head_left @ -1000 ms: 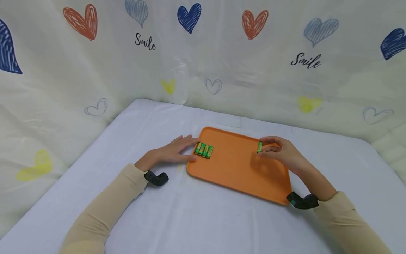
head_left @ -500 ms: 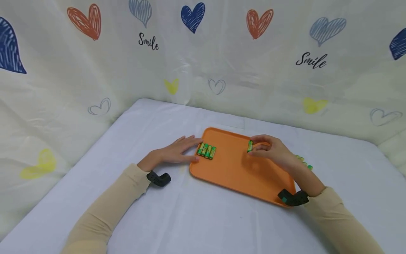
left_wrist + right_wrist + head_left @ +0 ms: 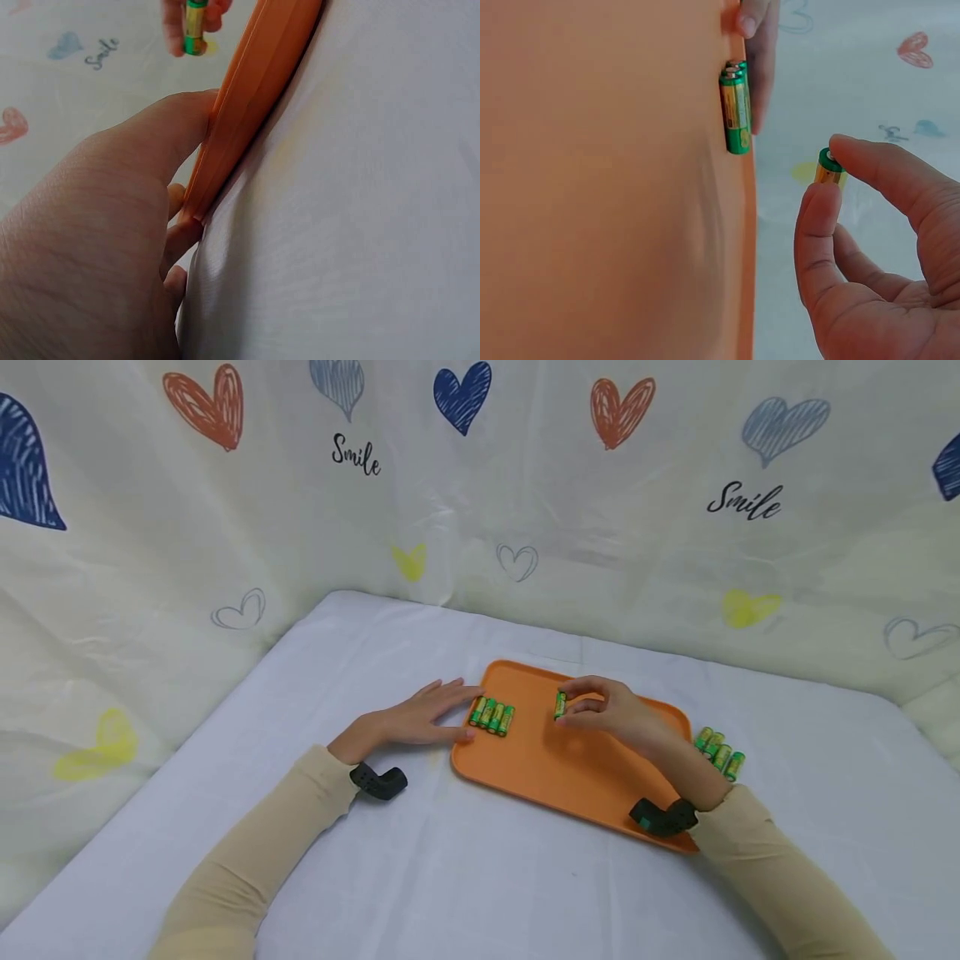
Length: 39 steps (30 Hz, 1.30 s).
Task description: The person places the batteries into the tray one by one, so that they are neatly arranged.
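Although the pale fabric backdrop printed with coloured hearts [image 3: 637, 531] takes much of the view, the work is found below it, on a table covered with a plain white cloth [image 3: 450, 877]. There lies a shallow, rectangular orange tray with rounded corners [image 3: 540, 768], a little turned, its middle being bare.

At its left end rests the left hand [image 3: 420, 717]. Its fingers and thumb are apart from each other and almost straight; they touch the rim and hold nothing. The right hand [image 3: 618, 714] is reaching over the tray, with finger and thumb clamped on the two ends of one small green-and-gold cylindrical battery [image 3: 560, 705]. This battery seems to be above the surface and not yet set down.

Concerning the progress, a row of four green-and-gold batteries [image 3: 495, 717] lies side by side on the tray, close to its left edge; this part I would judge as done. The held battery is, in my opinion, the step in hand. Just beyond the right edge, on the cloth, four more batteries [image 3: 722, 757] are visible near the right forearm, and these I consider as left over. So the work looks about halfway, though the arm could hide others.
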{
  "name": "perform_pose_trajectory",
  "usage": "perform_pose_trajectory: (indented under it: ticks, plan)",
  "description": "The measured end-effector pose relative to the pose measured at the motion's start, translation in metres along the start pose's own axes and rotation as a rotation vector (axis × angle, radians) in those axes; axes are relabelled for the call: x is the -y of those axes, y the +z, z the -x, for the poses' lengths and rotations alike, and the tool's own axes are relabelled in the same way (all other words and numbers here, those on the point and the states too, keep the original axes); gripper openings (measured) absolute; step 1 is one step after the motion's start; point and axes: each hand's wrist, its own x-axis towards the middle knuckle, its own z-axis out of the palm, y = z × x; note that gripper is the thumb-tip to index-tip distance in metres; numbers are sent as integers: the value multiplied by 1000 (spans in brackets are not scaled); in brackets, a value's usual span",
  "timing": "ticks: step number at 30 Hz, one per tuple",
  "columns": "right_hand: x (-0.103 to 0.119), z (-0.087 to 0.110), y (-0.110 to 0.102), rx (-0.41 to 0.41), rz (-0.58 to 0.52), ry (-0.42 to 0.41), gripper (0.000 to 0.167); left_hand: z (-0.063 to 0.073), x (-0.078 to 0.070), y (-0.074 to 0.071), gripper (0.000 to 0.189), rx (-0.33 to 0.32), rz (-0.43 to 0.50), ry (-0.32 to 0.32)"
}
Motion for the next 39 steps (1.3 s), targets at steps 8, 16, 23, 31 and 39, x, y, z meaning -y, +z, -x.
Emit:
perform_pose_trajectory:
  ticks: [8,16,23,31,39]
  plan:
    - [1,-8,12,0,30,53,60,-3,-3,-4,78,21,-1,-6]
    - [3,-20,23,37,-3,16,60,-3,-2,-5,78,28,-7,-14]
    - [3,-31,32,60,43,51,59,-1,-2,-3,77,23,8,-10]
    - [1,-37,38,82,58,47,53,-1,-2,-2,77,19,9,-2]
    - [1,-40,40,89,85,64,51,0,0,-1,77,18,14,-10]
